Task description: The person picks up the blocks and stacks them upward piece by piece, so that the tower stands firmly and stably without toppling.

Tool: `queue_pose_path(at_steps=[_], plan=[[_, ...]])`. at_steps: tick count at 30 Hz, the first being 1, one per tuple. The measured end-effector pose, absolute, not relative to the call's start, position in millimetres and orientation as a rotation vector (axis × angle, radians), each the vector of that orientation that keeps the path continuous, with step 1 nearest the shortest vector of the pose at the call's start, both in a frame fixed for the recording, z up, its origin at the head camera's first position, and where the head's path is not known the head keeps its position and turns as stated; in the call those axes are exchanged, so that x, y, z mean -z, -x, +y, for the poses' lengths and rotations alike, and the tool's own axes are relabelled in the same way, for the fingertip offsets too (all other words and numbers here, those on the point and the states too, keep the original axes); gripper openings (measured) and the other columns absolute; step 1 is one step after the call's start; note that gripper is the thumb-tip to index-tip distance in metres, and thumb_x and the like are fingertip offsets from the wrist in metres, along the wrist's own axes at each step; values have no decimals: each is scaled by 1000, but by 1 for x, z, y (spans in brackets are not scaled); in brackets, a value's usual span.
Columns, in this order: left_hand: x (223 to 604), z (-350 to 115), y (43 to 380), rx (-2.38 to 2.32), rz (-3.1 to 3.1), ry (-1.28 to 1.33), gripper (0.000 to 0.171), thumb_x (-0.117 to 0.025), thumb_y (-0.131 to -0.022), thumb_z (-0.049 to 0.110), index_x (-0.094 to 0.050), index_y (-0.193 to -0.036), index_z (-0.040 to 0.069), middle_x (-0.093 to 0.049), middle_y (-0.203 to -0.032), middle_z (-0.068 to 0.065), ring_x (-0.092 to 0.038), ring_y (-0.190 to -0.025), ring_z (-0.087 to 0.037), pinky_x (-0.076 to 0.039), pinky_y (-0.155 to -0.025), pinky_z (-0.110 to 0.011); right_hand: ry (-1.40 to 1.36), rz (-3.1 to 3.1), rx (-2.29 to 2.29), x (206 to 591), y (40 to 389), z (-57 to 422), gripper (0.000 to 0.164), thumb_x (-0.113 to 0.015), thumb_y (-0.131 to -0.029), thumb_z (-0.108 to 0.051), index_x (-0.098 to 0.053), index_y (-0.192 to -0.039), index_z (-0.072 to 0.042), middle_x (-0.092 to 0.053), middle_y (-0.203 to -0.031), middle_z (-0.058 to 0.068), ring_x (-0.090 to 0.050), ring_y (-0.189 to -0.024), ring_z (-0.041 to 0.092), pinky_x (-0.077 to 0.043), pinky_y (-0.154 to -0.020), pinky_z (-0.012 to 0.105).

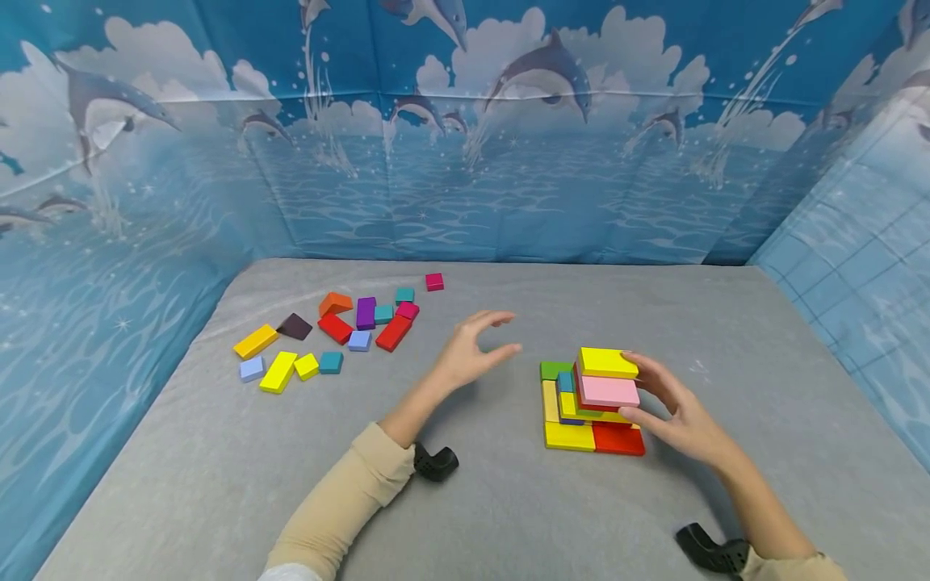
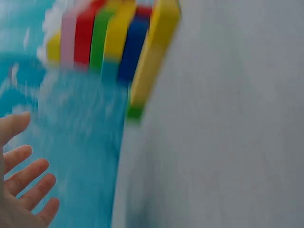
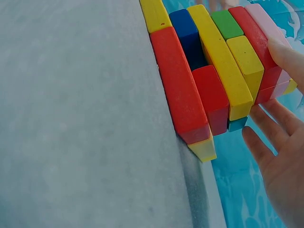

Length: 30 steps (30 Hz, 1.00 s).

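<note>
A stepped tower of coloured wooden blocks (image 1: 609, 393) stands on the grey cloth right of centre. Its top layers are a yellow block (image 1: 609, 362) and a pink block (image 1: 610, 392), with red, green and blue ones lower down. My right hand (image 1: 676, 407) is at the tower's right end, thumb against its front near the red and pink layers, fingers reaching around the end and back. In the right wrist view those fingers (image 3: 280, 126) look fairly straight. My left hand (image 1: 472, 351) hovers left of the tower, fingers spread and holding nothing. The left wrist view is blurred.
Loose blocks lie scattered at the back left, among them an orange block (image 1: 335, 303), a purple block (image 1: 366, 313) and a yellow block (image 1: 279, 372). A dolphin-print curtain (image 1: 465, 202) encloses the table (image 1: 291, 484) behind and at both sides. Black wrist mounts (image 1: 436, 465) sit on both arms.
</note>
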<state>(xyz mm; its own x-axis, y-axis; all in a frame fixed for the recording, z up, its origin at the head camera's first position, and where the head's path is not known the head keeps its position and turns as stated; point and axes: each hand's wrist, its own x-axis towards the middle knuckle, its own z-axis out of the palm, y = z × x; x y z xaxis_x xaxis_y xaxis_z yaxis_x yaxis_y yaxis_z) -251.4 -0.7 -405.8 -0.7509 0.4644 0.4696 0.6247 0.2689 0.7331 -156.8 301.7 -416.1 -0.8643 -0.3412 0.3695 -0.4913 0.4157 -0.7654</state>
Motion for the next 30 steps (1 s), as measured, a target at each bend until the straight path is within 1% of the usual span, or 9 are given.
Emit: queue_pose_path(at_steps=[2,6,8,13,17,21,25,30], plan=[[412,-25,258,1450,-2389,949,44,-70,-80,16,-57,-120,2,-59,-116,-16,-53,-106,-28,-42,-90,-48,-724,-2519,-1434,416,156,302,76,-68,-74,10,-32,-139,-5,-37,-135,-9,-44,-111,2,-37,-90,11],[423,-70,266,1334,-2471,823,45,-71,-79,15,-58,-119,-1,-59,-115,-17,-53,-104,-34,-44,-86,-49,-713,-2526,-1433,416,155,303,76,-68,-74,10,-32,-139,-5,-37,-135,-9,-43,-111,2,-37,-90,10],[427,-89,268,1262,-2508,768,45,-71,-79,14,-57,-119,-2,-58,-116,-17,-53,-105,-33,-44,-87,-48,-723,-2518,-1436,417,155,303,76,-67,-74,11,-32,-139,-5,-37,-135,-9,-44,-111,2,-37,-90,10],[436,-124,270,1086,-2578,599,47,-73,-77,12,-57,-119,2,-57,-116,-16,-50,-108,-31,-43,-89,-48,-737,-2513,-1440,417,155,304,76,-67,-74,12,-32,-139,-4,-37,-135,-9,-43,-111,2,-37,-91,10],[442,-136,271,944,-2631,516,46,-74,-75,14,-59,-117,5,-55,-114,-17,-48,-105,-33,-37,-89,-50,-719,-2527,-1436,417,155,304,77,-68,-74,11,-32,-140,-5,-36,-135,-10,-43,-112,2,-37,-91,10],[445,-140,271,863,-2679,480,45,-74,-76,18,-60,-116,4,-55,-111,-18,-47,-103,-34,-30,-89,-51,-724,-2525,-1435,417,155,304,76,-67,-74,10,-32,-140,-5,-36,-136,-10,-43,-112,2,-37,-91,10],[447,-141,272,843,-2686,461,43,-73,-77,17,-61,-115,3,-57,-107,-17,-49,-99,-32,-27,-89,-50,-766,-2510,-1431,417,156,304,76,-66,-75,12,-31,-140,-4,-35,-137,-9,-43,-113,1,-36,-91,10],[448,-141,272,920,-2631,492,38,-72,-77,10,-63,-113,3,-60,-108,-15,-51,-101,-31,-26,-90,-51,-769,-2508,-1433,418,156,303,76,-66,-75,12,-31,-140,-4,-35,-137,-9,-42,-113,1,-36,-91,9]])
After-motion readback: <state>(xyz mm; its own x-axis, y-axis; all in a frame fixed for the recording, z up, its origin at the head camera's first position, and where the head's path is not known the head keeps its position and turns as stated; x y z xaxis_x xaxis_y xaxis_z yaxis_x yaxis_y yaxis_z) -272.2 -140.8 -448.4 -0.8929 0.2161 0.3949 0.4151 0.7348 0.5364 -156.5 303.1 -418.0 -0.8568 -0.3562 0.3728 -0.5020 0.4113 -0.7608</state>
